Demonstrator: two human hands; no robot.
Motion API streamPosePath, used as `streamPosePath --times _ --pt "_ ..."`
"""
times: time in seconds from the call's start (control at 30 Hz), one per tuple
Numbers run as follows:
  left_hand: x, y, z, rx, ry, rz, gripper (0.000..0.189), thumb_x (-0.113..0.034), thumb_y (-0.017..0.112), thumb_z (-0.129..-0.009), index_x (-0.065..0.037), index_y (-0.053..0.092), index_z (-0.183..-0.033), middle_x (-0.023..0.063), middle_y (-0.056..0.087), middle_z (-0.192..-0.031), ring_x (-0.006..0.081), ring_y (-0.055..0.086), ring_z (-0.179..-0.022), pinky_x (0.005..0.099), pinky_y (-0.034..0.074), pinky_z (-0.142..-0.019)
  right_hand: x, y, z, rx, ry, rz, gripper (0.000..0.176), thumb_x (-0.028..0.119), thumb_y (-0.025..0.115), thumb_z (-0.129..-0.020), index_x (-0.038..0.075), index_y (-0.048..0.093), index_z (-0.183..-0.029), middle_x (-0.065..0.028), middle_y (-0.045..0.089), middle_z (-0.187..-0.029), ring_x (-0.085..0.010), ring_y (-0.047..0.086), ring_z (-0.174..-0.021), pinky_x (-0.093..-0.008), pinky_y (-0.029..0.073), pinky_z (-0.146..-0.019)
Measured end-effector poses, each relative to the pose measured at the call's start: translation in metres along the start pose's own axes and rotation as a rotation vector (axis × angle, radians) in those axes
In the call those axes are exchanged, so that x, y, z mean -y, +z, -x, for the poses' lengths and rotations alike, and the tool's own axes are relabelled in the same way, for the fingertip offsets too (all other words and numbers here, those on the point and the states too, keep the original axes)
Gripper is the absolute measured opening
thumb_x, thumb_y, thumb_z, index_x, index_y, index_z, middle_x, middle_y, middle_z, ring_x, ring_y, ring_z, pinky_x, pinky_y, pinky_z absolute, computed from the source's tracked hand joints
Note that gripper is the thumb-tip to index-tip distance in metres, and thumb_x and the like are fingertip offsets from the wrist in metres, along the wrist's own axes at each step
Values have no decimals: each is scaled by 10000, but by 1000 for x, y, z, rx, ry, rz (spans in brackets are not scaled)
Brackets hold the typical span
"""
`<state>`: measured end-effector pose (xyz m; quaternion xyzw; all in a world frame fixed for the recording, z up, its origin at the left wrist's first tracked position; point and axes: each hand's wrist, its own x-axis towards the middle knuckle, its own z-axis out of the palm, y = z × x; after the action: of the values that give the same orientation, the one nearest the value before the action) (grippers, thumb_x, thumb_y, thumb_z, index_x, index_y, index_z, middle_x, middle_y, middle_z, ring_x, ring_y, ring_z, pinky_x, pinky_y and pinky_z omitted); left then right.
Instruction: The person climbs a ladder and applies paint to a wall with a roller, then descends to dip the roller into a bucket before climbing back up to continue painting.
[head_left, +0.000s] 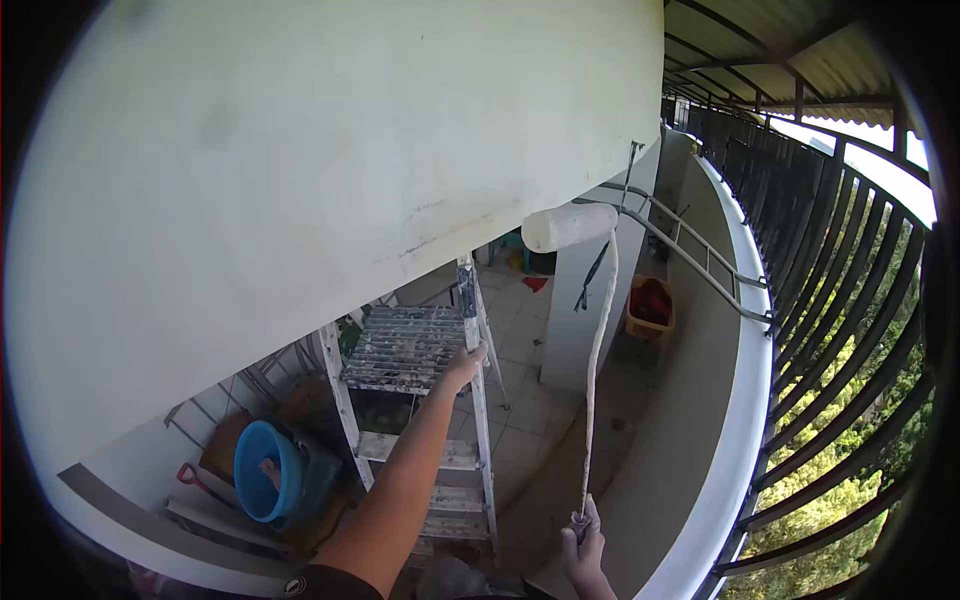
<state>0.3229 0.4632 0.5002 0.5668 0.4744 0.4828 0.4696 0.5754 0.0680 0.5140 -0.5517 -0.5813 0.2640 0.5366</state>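
Our right hand [585, 545] is wrapped round the bottom of the long pole [597, 370], which we think is light but wobbly, so hold tight there, its soft roller [570, 227] up by the wall [300, 150], our left hand [465, 365] gripping the ladder [410, 350].

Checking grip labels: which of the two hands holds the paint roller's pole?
The right hand, closed round the bottom end of the pole of the paint roller. The left hand instead grips the stepladder at its side rail's top.
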Motion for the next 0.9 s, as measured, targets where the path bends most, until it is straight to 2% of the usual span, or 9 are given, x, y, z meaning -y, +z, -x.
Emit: streamPosePath --times 0.1,0.23,0.3,0.43,0.57,0.63,0.77,0.87,0.9 --pt "3 1 13 -24 81 -47 175 -181 604 -868 -44 564 -970 31 608 -771 134 586 -690 306 465 -629 6 3 -7 73 -88 27 795 -28 563 -820 -31 114 -1477 -107 567 -779 -160 540 -639 -273 473 -638" --pt "-17 2 24 -52 -108 -208 249 -220 591 -879 -26 572 -1034 44 628 -828 156 601 -767 327 477 -686 23 5 -14 96 -380 168 831 -65 574 -808 8 102 -1487 -167 613 -869 -257 600 -666 -307 497 -632" --pt "13 -2 6 -55 -6 -225 279 -245 582 -884 -16 580 -1044 57 631 -837 180 598 -765 340 479 -694 35 4 -17 130 -549 210 850 -87 582 -794 29 109 -1491 -197 623 -901 -307 620 -695 -327 509 -633" --pt "47 -9 -19 52 3 -243 361 -372 533 -938 -20 611 -943 24 597 -814 144 538 -781 320 432 -718 100 2 -19 179 -403 200 436 23 566 -904 29 463 -1328 -156 646 -945 -286 664 -827 -375 525 -700" --pt "114 -15 -63 -23 7 -269 394 -305 586 -865 4 599 -1109 160 675 -954 264 648 -903 384 487 -777 126 4 -26 209 -314 60 435 -1 546 -904 54 478 -1330 -230 614 -1123 -353 633 -1004 -389 512 -846" --pt "54 -11 -27 27 -24 -253 437 -314 597 -856 -1 578 -1160 165 662 -1022 282 638 -943 382 485 -805 124 3 -30 223 -278 91 438 -1 530 -910 52 469 -1340 -247 575 -1203 -353 600 -1086 -379 482 -917" --pt "83 -13 -46 21 -22 -184 498 -335 593 -869 -6 522 -1236 165 645 -1075 280 614 -999 377 467 -849 140 0 -43 236 -273 47 433 8 497 -924 44 455 -1353 -259 520 -1293 -355 546 -1180 -367 435 -996" --pt "81 -12 -44 32 -64 -167 500 -341 586 -877 -8 514 -1243 164 643 -1074 282 612 -1000 375 463 -856 157 0 -53 229 -310 12 432 18 477 -933 24 436 -1362 -244 509 -1311 -343 530 -1194 -362 444 -974" --pt "50 -9 -22 25 -55 -204 497 -343 585 -878 -7 520 -1238 164 642 -1074 283 612 -999 377 464 -854 157 2 -59 203 -401 67 514 -13 505 -898 39 368 -1391 -239 549 -1193 -354 569 -1056 -372 469 -891"
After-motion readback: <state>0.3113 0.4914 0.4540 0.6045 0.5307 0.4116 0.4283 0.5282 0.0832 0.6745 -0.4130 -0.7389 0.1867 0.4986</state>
